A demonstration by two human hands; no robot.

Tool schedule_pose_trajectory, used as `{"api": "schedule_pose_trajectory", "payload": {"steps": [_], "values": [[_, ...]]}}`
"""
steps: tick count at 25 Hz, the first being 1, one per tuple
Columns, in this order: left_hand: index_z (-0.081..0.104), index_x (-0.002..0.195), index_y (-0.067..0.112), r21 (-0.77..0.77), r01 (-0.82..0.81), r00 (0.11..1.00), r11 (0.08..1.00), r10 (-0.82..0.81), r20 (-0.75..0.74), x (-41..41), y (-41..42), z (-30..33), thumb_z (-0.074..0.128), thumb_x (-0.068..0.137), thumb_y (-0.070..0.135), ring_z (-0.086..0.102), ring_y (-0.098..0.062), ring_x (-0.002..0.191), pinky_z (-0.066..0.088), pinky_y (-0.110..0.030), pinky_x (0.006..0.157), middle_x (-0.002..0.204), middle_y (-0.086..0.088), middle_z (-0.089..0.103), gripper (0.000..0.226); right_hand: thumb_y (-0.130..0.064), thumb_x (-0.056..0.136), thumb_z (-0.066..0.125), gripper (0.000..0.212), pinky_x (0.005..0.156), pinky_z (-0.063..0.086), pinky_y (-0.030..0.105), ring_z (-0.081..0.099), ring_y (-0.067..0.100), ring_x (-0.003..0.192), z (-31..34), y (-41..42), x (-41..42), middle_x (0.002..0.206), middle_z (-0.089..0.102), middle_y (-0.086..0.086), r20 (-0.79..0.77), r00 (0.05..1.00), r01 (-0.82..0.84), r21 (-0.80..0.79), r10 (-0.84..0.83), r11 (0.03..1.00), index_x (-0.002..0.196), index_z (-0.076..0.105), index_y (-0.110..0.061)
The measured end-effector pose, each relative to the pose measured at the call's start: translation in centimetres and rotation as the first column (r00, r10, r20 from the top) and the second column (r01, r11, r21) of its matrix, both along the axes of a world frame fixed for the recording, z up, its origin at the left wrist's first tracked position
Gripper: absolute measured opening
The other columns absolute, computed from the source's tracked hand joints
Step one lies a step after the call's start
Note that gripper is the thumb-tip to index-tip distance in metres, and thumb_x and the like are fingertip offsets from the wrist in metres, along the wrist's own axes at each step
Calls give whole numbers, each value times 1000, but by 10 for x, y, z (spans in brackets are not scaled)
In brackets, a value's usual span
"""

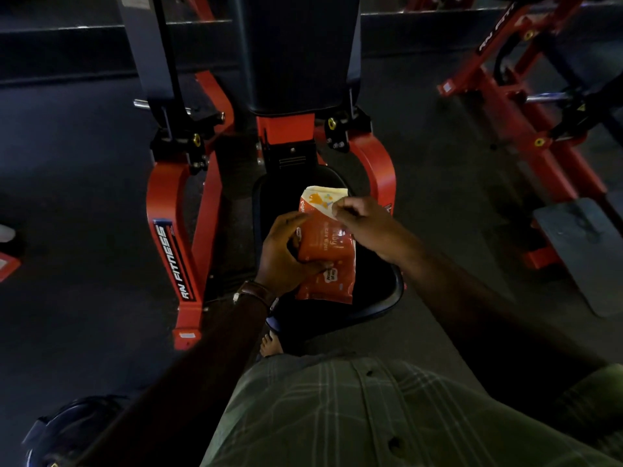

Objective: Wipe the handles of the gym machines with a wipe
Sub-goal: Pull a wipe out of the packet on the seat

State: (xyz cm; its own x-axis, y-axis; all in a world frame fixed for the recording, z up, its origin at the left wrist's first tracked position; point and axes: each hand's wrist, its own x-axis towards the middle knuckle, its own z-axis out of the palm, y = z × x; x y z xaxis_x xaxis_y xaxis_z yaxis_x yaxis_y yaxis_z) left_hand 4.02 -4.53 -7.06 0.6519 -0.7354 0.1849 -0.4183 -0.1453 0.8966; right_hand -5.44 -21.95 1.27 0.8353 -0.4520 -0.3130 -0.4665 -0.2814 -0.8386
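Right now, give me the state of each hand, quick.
Left hand: closed, gripping the orange wipes pack over the black seat.
Right hand: closed, pinching the pack's flap near its top.

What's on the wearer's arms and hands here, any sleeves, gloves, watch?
No gloves, and both forearms are bare as far as the dim frame shows. The left hand has a brown-strapped watch with a light metal case at the wrist. The right hand and its wrist show nothing worn.

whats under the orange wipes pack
Under the orange wipes pack is the machine's black seat, with dark floor around it. The left hand holds the pack; the right hand pinches its flap. Its contents are hidden.
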Motion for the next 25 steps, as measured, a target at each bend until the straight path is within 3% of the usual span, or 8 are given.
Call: {"api": "schedule_pose_trajectory", "payload": {"steps": [4,7,11,14,18,21,23,25], "values": [[77,99,10,-88,49,998,995,-45,43,1,-2,-6,96,59,23,52,-13,124,51,-18,92,133,-8,51,46,-8,89,72,5,67,45,2,61,-8,76,-1,-3,2,92,74,-2,-16,999,-39,-250,37,967,93,75,-9],[79,81,8,-130,70,997,989,-65,42,-2,-3,-5,95,60,16,51,0,118,47,-13,91,126,-14,52,27,-11,86,76,4,68,44,4,60,-14,71,-10,-4,0,89,76,-3,-15,1000,-26,-322,22,947,88,78,-13],[79,77,10,-137,85,996,987,-83,23,-2,-3,-6,94,62,22,56,-21,116,53,-24,90,124,-14,52,25,-20,81,82,9,77,58,24,68,-1,84,-14,5,0,89,73,-14,-145,981,-179,-408,130,895,85,78,-26],[80,78,14,-126,85,995,988,-79,53,-2,-3,-7,92,63,30,55,-23,117,52,-26,93,124,-14,53,25,-23,82,79,10,79,60,39,69,11,92,-17,13,6,98,74,-7,-257,961,-220,-485,102,846,91,76,-22],[79,76,11,-117,65,997,991,-60,46,-3,-4,-6,94,63,23,57,-22,115,51,-22,91,124,-11,54,22,-26,76,80,24,80,57,42,66,22,91,-11,24,12,101,68,3,-353,923,-344,-571,155,745,92,69,-13],[78,76,9,-115,46,999,992,-44,25,-6,-3,-3,95,62,18,55,-14,116,49,-17,91,124,-11,54,23,-8,82,70,6,81,55,36,66,17,90,-7,27,7,94,68,-1,-192,973,-200,-434,127,878,82,68,-13],[78,80,13,-113,45,999,993,-45,-2,-5,-2,-1,95,61,22,55,-16,116,51,-23,91,125,-11,53,27,10,84,55,19,80,55,28,67,17,91,-4,23,2,91,71,5,-85,996,15,-137,-27,990,82,69,-4],[75,90,21,-103,56,998,993,-58,-11,-3,-2,1,95,60,26,55,-19,119,53,-28,93,128,-7,51,36,18,84,49,25,68,52,16,64,15,87,1,20,-4,88,69,8,-91,986,148,116,-138,982,85,68,2]]}}
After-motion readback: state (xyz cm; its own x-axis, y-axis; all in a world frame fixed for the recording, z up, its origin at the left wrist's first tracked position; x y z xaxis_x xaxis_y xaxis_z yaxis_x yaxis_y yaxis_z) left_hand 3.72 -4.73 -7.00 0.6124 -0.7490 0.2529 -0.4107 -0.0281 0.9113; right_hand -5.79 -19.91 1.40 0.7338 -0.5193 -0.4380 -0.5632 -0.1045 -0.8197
